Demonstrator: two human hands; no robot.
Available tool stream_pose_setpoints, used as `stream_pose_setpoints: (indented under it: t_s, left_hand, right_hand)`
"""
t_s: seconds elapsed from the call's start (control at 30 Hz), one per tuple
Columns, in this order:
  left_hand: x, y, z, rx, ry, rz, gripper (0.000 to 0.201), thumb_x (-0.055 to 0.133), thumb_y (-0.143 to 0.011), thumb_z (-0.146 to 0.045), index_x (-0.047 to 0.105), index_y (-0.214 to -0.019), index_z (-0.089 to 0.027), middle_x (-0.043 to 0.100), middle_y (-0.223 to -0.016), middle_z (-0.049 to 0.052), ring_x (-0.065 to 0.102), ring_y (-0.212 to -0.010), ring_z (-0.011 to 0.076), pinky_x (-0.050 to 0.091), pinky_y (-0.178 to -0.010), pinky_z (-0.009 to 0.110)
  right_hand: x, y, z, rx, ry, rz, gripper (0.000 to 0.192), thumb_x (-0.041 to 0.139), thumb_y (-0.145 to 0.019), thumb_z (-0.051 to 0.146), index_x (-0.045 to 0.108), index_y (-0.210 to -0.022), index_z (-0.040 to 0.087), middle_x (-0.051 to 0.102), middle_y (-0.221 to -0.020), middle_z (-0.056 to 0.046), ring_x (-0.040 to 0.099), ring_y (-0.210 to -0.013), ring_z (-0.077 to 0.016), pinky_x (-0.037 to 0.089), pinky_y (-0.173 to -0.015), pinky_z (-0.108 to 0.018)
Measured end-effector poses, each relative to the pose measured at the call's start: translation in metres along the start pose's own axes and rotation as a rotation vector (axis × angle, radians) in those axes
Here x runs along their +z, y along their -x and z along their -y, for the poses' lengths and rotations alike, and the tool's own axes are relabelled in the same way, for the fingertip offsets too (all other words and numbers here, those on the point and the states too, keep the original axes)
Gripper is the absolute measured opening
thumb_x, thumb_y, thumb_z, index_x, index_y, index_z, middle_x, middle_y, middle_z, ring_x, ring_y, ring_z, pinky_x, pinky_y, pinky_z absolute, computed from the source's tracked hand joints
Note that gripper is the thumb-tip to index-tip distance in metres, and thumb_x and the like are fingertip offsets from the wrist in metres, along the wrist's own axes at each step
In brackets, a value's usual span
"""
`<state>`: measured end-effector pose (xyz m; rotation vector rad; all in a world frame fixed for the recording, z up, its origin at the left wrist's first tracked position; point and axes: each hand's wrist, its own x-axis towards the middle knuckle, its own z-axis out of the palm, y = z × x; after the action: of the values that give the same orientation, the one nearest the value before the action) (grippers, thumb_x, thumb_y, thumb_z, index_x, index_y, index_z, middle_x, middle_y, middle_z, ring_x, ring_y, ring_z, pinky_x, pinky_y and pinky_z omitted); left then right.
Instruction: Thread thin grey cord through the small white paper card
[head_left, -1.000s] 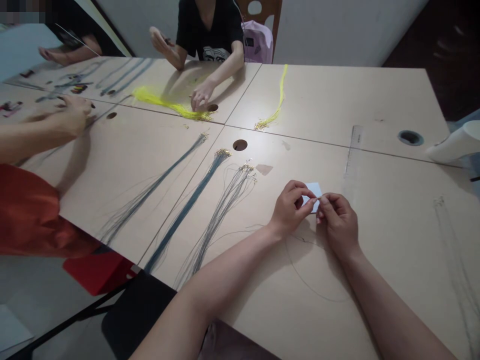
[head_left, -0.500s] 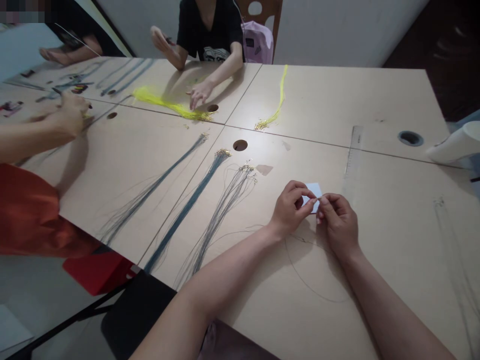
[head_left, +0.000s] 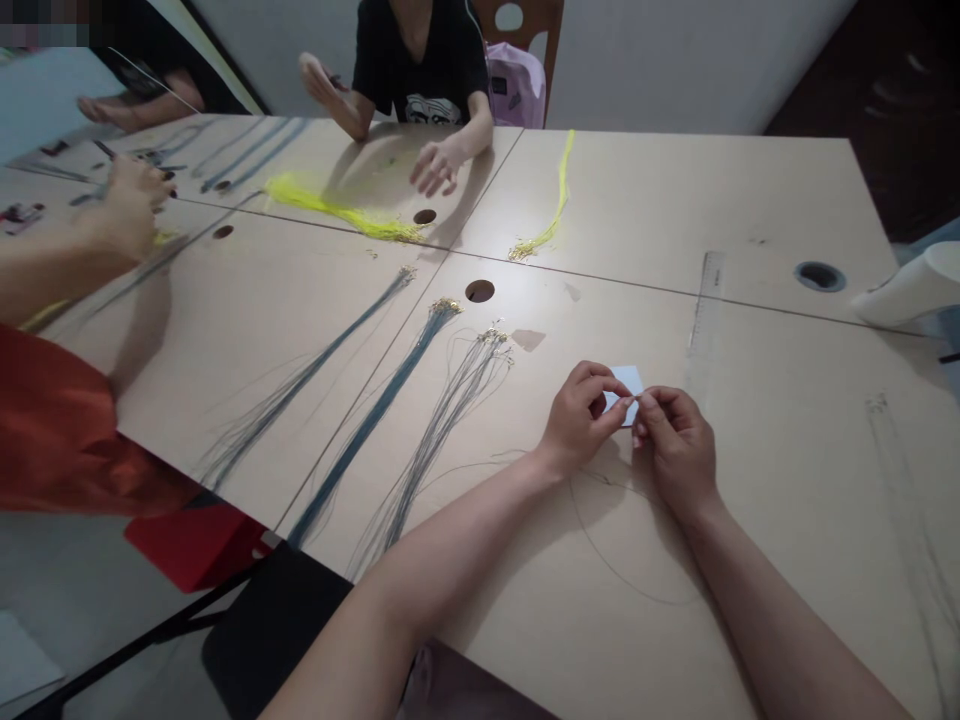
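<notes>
My left hand (head_left: 581, 415) and my right hand (head_left: 675, 445) meet fingertip to fingertip over the beige table (head_left: 765, 440). Between them they pinch a small pale blue card (head_left: 628, 381) and the end of a thin dark cord (head_left: 622, 570), which loops down across the table toward me. Just left of my hands lie three bundles of blue-grey cords (head_left: 420, 440) with gold ends, fanned out side by side.
Two yellow cord bundles (head_left: 337, 208) (head_left: 551, 215) lie farther back. A clear ruler (head_left: 705, 300) lies to the right, past it a white object (head_left: 911, 290). Round cable holes (head_left: 480, 291) pierce the table. A person in black sits opposite; another person's hand (head_left: 127, 205) works at left.
My hands have stayed put. The person opposite lifted a hand off the yellow bundle. The hand at the left moved up and back, pulling a yellow cord.
</notes>
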<state>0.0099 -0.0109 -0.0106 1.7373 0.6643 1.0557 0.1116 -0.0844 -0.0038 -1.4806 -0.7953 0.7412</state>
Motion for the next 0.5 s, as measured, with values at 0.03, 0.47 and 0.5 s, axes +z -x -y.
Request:
stream_pose_setpoints:
  t_s: [0.03,0.47,0.5]
  left_hand:
    - [-0.0001,-0.0001,0.0000,-0.002,0.000,0.002,0.010,0.058,-0.078,-0.024,0.058,-0.078,-0.015,0.049,-0.088,0.002,0.037,-0.050,0.0007,0.035,-0.045,0.017]
    - [-0.0005,-0.0004,0.0002,0.014,-0.015,0.003,0.011,0.057,-0.078,-0.025,0.058,-0.078,-0.014,0.048,-0.087,0.002,0.037,-0.049,0.0002,0.035,-0.045,0.017]
    - [-0.0005,-0.0005,0.0003,0.013,-0.017,0.004,0.011,0.057,-0.078,-0.025,0.058,-0.078,-0.014,0.048,-0.087,0.002,0.037,-0.049,0.0002,0.035,-0.045,0.017]
  right_hand:
    - [0.0001,0.0000,-0.0001,0.001,-0.002,-0.001,0.017,0.056,-0.081,0.037,0.055,-0.081,0.019,0.048,-0.053,0.006,0.045,-0.045,-0.0084,0.038,-0.046,-0.021]
    - [-0.0012,0.0009,-0.0004,0.013,-0.018,0.006,0.016,0.056,-0.082,0.036,0.056,-0.081,0.020,0.048,-0.053,0.006,0.045,-0.045,-0.0068,0.038,-0.046,-0.019]
    - [-0.0010,0.0009,-0.0005,0.014,-0.020,0.005,0.016,0.056,-0.082,0.036,0.056,-0.081,0.020,0.048,-0.053,0.006,0.045,-0.045,-0.0067,0.037,-0.046,-0.019]
